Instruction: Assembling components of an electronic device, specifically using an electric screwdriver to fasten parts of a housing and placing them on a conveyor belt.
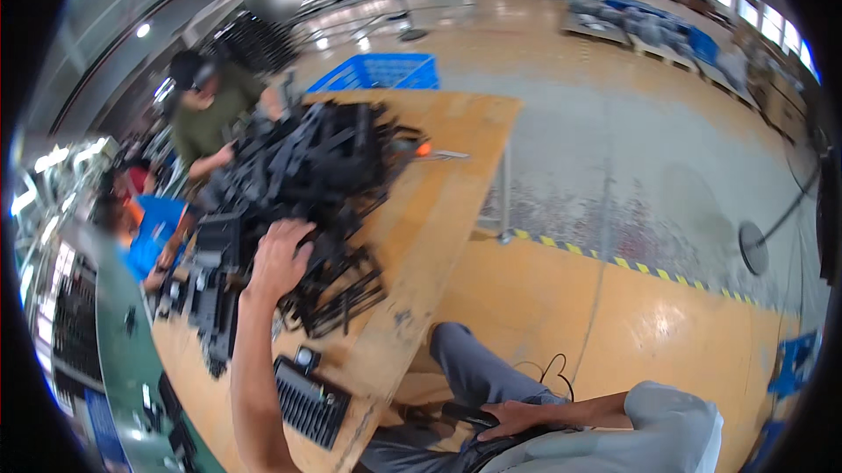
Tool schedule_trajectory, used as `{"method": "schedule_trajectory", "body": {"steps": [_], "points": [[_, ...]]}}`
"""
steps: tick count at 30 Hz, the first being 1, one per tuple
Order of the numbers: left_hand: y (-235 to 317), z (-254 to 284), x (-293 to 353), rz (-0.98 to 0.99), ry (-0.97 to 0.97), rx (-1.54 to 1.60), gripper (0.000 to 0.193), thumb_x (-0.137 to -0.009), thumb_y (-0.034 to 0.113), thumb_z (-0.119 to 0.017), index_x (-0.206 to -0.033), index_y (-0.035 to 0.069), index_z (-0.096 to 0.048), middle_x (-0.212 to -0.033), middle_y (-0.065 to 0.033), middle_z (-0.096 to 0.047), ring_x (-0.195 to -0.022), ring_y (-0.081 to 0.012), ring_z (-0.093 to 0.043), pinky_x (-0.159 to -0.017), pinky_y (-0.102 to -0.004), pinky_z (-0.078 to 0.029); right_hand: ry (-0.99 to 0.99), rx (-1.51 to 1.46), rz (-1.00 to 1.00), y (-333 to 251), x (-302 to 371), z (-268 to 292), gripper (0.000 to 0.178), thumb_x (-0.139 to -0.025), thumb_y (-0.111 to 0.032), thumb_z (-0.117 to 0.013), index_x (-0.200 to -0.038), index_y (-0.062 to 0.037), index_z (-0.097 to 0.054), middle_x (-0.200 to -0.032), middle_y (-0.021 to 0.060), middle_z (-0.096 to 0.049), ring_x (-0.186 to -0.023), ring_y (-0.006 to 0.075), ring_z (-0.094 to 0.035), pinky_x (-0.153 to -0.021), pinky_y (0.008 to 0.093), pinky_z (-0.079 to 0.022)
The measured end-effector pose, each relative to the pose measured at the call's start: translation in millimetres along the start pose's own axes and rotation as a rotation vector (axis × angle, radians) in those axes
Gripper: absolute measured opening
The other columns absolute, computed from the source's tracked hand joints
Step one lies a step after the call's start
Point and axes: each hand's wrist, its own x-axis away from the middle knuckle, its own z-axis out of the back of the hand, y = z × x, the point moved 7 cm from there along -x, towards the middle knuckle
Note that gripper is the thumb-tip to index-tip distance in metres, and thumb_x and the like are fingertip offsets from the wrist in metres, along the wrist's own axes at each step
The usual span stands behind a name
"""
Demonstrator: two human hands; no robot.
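My left hand (281,258) reaches forward over a heaped pile of black frame-like parts (307,153) on the wooden table. Its fingers are stretched out and apart, with nothing visible in them. Whether the fingertips touch the pile, I cannot tell. Low over my lap, my right hand (510,419) is closed on a dark elongated object (469,413), whose kind does not show. Close to my left forearm lies a black ribbed part (311,403) on the near part of the table. A small black piece with a pale top (307,357) stands at its far edge.
The wooden table (438,236) runs away from me. A person in a dark green shirt (215,118) and another in blue (156,232) work on its left side. A blue crate (377,71) stands beyond the far end. An orange item (424,149) lies near the pile.
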Motion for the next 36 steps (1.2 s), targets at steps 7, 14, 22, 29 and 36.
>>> {"method": "schedule_trajectory", "body": {"steps": [7, 14, 22, 29, 36], "points": [[-39, 0, 23, 0.025, 0.070, -0.088, 0.032, -0.087, -0.003, -0.055, -0.116, 0.002, -0.069, -0.109, -0.0201, -0.072, -0.104, -0.0414, -0.068, -0.091, -0.0467, -0.055, -0.031, -0.015, -0.021, 0, 3, 4, 0.107, -0.082, -0.074, -0.068, -0.147, 0.0064, -0.040, -0.086, 0.0227, -0.072, -0.084, 0.0358, -0.073, -0.084, 0.0448, -0.055], [-26, 145, 57, 0.066, 0.555, -0.241, 0.033, -0.090, -0.004, -0.057, -0.119, 0.006, -0.071, -0.109, -0.0166, -0.073, -0.098, -0.0341, -0.070, -0.086, -0.0400, -0.053, 0.111, -0.035, -0.134, -17, 9, 35, 0.080, -0.083, -0.050, -0.080, -0.134, 0.0052, -0.053, -0.084, 0.0145, -0.072, -0.065, 0.0233, -0.070, -0.065, 0.0373, -0.057], [25, 196, 189, 0.210, 0.320, -0.275, 0.025, -0.093, -0.001, -0.065, -0.117, 0.003, -0.070, -0.089, -0.0151, -0.073, -0.076, -0.0311, -0.072, -0.067, -0.0378, -0.055, -0.043, -0.092, -0.198, -25, -7, 9, 0.074, -0.084, -0.043, -0.082, -0.132, 0.0038, -0.053, -0.080, 0.0113, -0.069, -0.063, 0.0181, -0.067, -0.061, 0.0322, -0.054], [-11, 151, 271, 1.008, 0.160, -0.121, 0.048, -0.088, 0.009, -0.067, -0.135, 0.003, -0.060, -0.070, -0.0150, -0.067, -0.066, -0.0285, -0.067, -0.062, -0.0443, -0.050, -0.065, -0.046, -0.109, -29, -6, -1, 0.065, -0.084, -0.042, -0.082, -0.126, 0.0013, -0.057, -0.078, 0.0098, -0.067, -0.064, 0.0180, -0.066, -0.061, 0.0328, -0.053], [-34, 53, 344, 1.284, 0.012, 0.185, 0.048, -0.082, 0.012, -0.055, -0.124, -0.009, -0.065, -0.064, -0.0220, -0.069, -0.054, -0.0279, -0.071, -0.067, -0.0380, -0.060, -0.030, -0.031, -0.022, -36, -6, 4, 0.061, -0.084, -0.040, -0.082, -0.123, 0.0002, -0.057, -0.076, 0.0076, -0.066, -0.061, 0.0157, -0.065, -0.057, 0.0321, -0.052]]}}
